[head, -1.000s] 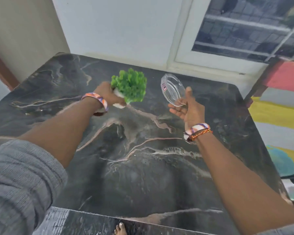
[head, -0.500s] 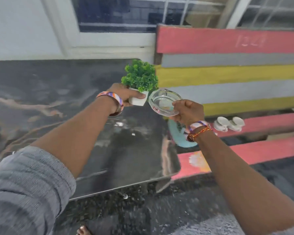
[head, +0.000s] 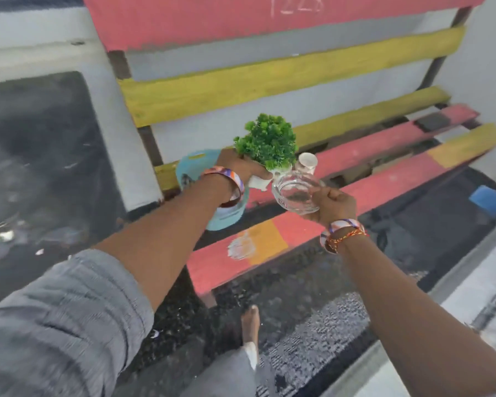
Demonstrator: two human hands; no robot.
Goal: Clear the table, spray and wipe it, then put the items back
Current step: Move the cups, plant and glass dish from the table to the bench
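Both items have been carried off the table (head: 40, 167) and are held above the striped bench (head: 384, 179), the potted plant (head: 267, 147) gripped by the left hand (head: 241, 167) and the glass ashtray (head: 297, 196) pinched at its rim by the right hand (head: 337, 206), so breakage is risked if that thin pinch slips.

Clear glossy glass ashtray (head: 296, 195); glossy dark marble-like table (head: 35, 156); bench (head: 341, 173) slats seemingly matt painted wood.
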